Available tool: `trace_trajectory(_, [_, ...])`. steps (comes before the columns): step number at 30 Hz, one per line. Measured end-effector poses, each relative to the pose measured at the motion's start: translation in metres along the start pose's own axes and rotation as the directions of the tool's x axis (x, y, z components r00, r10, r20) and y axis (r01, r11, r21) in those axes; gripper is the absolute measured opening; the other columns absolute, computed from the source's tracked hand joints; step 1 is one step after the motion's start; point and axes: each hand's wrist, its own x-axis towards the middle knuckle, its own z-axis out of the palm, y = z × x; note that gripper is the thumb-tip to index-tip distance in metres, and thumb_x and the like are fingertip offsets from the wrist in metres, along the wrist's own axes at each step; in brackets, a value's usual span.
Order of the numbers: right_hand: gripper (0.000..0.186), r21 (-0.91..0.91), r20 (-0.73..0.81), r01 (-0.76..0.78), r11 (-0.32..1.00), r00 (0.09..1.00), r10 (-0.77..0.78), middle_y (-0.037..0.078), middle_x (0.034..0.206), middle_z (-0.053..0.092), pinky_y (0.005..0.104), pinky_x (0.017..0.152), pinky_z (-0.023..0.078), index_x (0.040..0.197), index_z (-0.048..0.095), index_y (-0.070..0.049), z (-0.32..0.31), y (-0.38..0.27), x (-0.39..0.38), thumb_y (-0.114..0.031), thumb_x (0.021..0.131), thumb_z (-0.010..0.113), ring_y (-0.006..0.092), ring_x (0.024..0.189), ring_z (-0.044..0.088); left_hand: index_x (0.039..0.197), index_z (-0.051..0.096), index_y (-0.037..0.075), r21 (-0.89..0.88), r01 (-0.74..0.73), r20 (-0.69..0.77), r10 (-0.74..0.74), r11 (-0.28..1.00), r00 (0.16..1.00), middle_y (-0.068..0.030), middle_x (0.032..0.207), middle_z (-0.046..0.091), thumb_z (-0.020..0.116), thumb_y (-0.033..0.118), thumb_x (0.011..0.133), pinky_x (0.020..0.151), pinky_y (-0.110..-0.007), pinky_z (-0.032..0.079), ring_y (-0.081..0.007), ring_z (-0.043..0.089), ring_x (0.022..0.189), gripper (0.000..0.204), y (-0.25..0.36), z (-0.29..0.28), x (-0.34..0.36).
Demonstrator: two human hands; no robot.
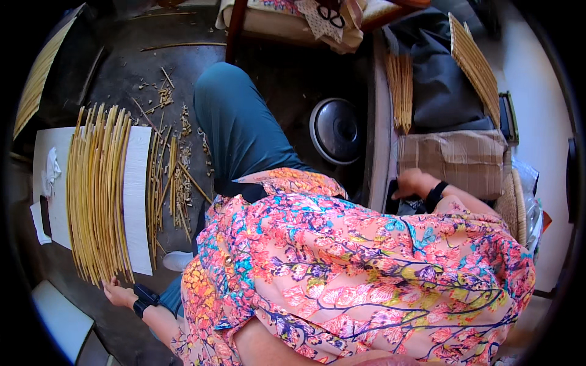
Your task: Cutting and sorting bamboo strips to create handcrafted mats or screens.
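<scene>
Many thin yellow-brown reed stalks (101,201) lie side by side on a white board (139,201) on the floor at my left. At their near ends is my left hand (120,294), its fingertips pinched about a stalk end. Over at the right, my right hand (413,183) rests by the near side of a taped cardboard box (453,160). Its fingers curl down against something dark on the ledge, and what they grip is hidden. Both wrists wear dark bands.
Shorter stalks and cut bits (177,177) litter the floor beside the board. A round dark metal lid (336,131) sits beyond my knee. Behind the box lie a bundle of stalks (400,91), a black bag (445,91) and a woven reed panel (475,70). Scissors (330,16) rest on the far seat.
</scene>
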Motion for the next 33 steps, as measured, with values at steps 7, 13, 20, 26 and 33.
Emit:
trace_trajectory(7, [0.052,0.275,-0.002,-0.201,0.94,0.978,0.21,0.022,0.094,0.062,0.0386,0.082,0.045,0.097,0.065,0.0,0.034,-0.037,-0.011,-0.05,0.08,0.06,0.0358,0.102,0.056,0.109,0.057,-0.003,-0.113,-0.023,0.01,0.024,0.993,1.0,-0.0079,0.076,0.06,0.054,0.027,0.089,0.064,-0.024,0.045,-0.0141,0.055,0.07,0.037,0.003,-0.003,0.007])
trace_trajectory(13, [0.074,0.562,-0.127,-0.144,0.814,0.958,0.258,0.025,0.094,0.063,0.036,0.075,0.048,0.092,0.062,0.01,0.058,-0.006,0.007,-0.058,0.066,0.069,0.0357,0.088,0.061,0.109,0.057,-0.002,-0.139,-0.04,0.057,0.049,0.99,0.997,-0.0071,0.074,0.06,0.054,0.026,0.089,0.064,-0.023,0.044,-0.0132,0.055,0.069,0.034,-0.02,-0.012,0.022])
trace_trajectory(20, [0.076,0.583,-0.13,-0.192,0.789,0.937,0.324,0.026,0.096,0.062,0.0377,0.078,0.047,0.099,0.059,0.009,0.066,0.006,0.02,-0.059,0.068,0.068,0.0364,0.093,0.06,0.105,0.059,-0.001,-0.188,-0.008,0.017,0.011,0.982,1.0,-0.0072,0.075,0.06,0.055,0.024,0.088,0.062,-0.022,0.045,-0.013,0.055,0.068,0.03,-0.001,-0.004,0.009])
trace_trajectory(26, [0.076,0.57,-0.211,-0.208,0.795,0.898,0.385,0.026,0.098,0.061,0.0388,0.08,0.047,0.103,0.056,0.009,0.054,0.016,0.023,-0.058,0.068,0.067,0.0373,0.095,0.059,0.107,0.057,-0.002,-0.293,0.017,0.078,0.006,0.956,0.997,-0.0082,0.077,0.06,0.056,0.023,0.087,0.065,-0.026,0.044,-0.0144,0.055,0.069,0.032,-0.008,-0.021,0.011])
trace_trajectory(33, [0.078,0.518,-0.364,-0.198,0.832,0.829,0.424,0.027,0.1,0.06,0.0401,0.082,0.046,0.108,0.053,0.008,0.027,0.034,0.02,-0.057,0.069,0.067,0.0382,0.097,0.058,0.096,0.061,-0.002,-0.501,-0.043,0.03,0.067,0.864,0.997,-0.0073,0.07,0.062,0.058,0.014,0.086,0.056,-0.022,0.044,-0.0117,0.058,0.059,0.019,0.017,0.015,-0.006])
